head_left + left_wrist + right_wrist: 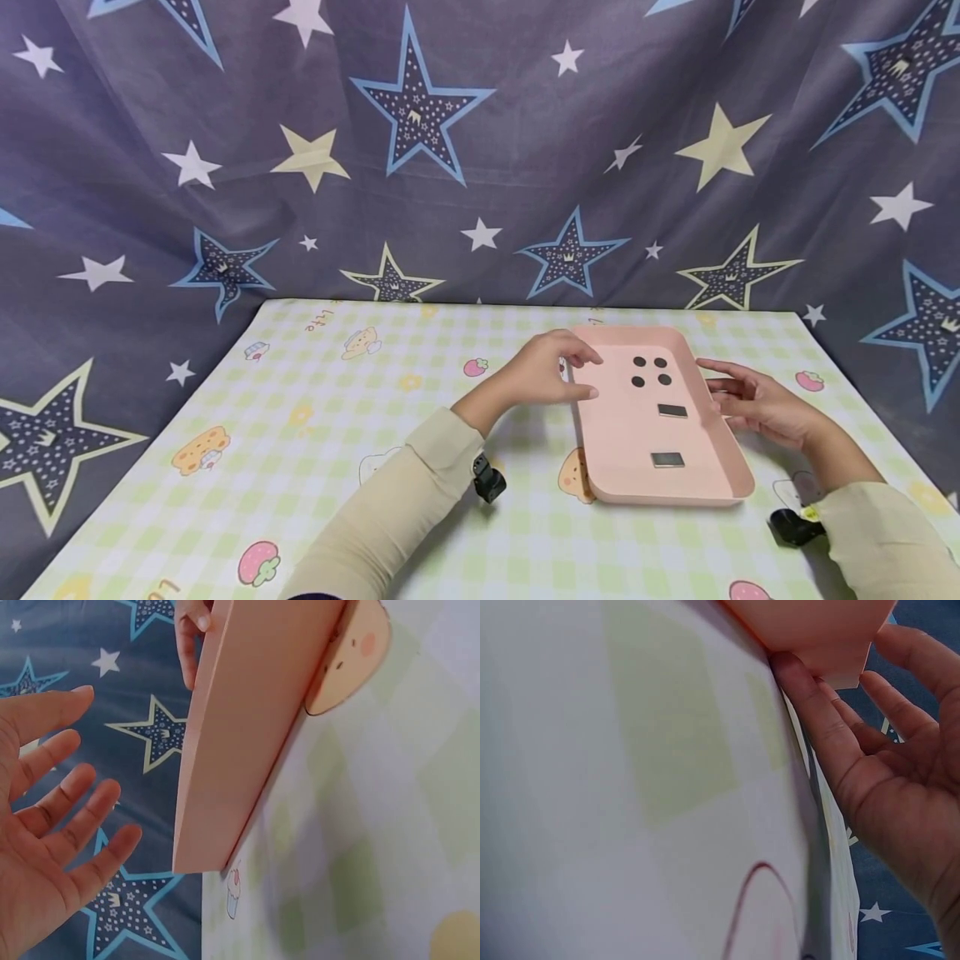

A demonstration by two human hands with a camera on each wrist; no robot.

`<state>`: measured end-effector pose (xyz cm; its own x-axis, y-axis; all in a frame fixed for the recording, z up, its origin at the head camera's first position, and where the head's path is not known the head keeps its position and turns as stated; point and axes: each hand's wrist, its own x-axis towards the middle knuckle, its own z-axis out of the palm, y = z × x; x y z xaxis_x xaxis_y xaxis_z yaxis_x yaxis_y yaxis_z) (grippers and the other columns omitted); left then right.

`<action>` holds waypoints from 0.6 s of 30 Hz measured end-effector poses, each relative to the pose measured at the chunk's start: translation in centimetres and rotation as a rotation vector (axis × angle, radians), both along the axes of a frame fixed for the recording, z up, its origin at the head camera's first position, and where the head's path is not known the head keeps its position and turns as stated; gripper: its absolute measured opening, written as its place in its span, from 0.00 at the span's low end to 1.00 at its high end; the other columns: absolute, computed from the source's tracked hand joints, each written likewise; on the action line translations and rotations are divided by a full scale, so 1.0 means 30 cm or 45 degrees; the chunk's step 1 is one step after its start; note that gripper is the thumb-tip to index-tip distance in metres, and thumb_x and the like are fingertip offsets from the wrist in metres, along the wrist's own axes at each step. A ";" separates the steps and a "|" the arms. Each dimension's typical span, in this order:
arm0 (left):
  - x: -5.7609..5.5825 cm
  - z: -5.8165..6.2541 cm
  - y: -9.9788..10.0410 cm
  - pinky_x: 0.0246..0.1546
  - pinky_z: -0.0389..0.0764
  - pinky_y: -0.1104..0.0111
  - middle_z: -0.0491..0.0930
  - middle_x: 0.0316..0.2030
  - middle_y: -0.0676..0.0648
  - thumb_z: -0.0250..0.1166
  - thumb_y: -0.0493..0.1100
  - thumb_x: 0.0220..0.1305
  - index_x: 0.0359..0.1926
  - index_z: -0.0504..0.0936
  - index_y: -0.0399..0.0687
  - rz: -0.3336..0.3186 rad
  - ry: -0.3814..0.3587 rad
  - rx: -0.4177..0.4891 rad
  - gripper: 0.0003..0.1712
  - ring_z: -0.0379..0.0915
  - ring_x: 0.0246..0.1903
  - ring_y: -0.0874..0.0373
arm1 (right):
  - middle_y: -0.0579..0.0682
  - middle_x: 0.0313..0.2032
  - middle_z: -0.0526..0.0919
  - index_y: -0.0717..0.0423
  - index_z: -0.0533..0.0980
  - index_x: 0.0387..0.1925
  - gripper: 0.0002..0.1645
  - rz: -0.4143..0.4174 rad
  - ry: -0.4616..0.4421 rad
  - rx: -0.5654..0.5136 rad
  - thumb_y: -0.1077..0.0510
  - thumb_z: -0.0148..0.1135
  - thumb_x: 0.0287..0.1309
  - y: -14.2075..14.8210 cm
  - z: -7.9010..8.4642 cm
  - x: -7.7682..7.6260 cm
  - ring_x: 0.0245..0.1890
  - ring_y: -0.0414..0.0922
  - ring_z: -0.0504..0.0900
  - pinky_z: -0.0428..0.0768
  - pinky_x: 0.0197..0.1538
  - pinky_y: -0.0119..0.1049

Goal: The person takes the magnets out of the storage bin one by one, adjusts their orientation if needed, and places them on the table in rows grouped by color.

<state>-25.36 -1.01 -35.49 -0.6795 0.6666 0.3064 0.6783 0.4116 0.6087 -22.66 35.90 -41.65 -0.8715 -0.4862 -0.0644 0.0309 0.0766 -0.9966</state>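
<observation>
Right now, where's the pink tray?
In the head view, the pink tray is right of centre on the checked tablecloth, between the left hand and right hand.

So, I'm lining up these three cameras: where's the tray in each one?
Head: tray right of centre, lower half.
Left wrist: tray in the upper middle, its wall slanting down leftward.
Right wrist: tray at the top, right of centre, by the right hand.
Shared landmark: starry curtain.

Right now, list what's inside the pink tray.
Four black discs and two dark rectangles lie in the tray. The left hand hides part of its left edge; the pieces' undersides are covered.
</observation>
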 end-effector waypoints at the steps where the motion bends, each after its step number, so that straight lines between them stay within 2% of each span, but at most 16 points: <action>1: 0.000 0.005 0.006 0.40 0.78 0.72 0.80 0.41 0.51 0.76 0.42 0.52 0.48 0.84 0.46 -0.001 -0.014 0.001 0.21 0.75 0.42 0.61 | 0.47 0.55 0.76 0.44 0.60 0.73 0.36 0.000 -0.001 0.000 0.70 0.51 0.68 0.000 0.001 0.000 0.51 0.45 0.81 0.82 0.48 0.45; 9: -0.019 0.029 0.058 0.40 0.76 0.76 0.81 0.42 0.52 0.76 0.41 0.52 0.48 0.85 0.45 -0.016 -0.121 0.010 0.21 0.78 0.40 0.63 | 0.48 0.55 0.75 0.46 0.58 0.73 0.37 -0.006 -0.007 0.004 0.70 0.52 0.68 -0.003 0.002 0.001 0.51 0.45 0.81 0.82 0.48 0.44; 14: -0.038 0.045 0.089 0.38 0.77 0.76 0.82 0.40 0.53 0.77 0.40 0.51 0.44 0.86 0.46 -0.038 -0.179 0.036 0.17 0.79 0.39 0.63 | 0.48 0.55 0.75 0.46 0.58 0.74 0.37 -0.025 -0.007 0.025 0.70 0.53 0.68 -0.004 0.003 0.002 0.51 0.44 0.81 0.82 0.48 0.44; 18: -0.048 0.056 0.114 0.37 0.78 0.78 0.82 0.38 0.53 0.77 0.39 0.51 0.44 0.86 0.44 -0.037 -0.200 0.042 0.17 0.79 0.38 0.65 | 0.47 0.55 0.75 0.46 0.58 0.74 0.37 -0.036 -0.012 0.043 0.69 0.53 0.68 -0.006 0.004 0.003 0.51 0.44 0.81 0.82 0.48 0.44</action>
<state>-26.81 2.41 -33.82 -0.7014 0.6780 0.2200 0.5849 0.3712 0.7212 -22.55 35.72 -41.51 -0.8839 -0.4591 -0.0887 0.0429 0.1093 -0.9931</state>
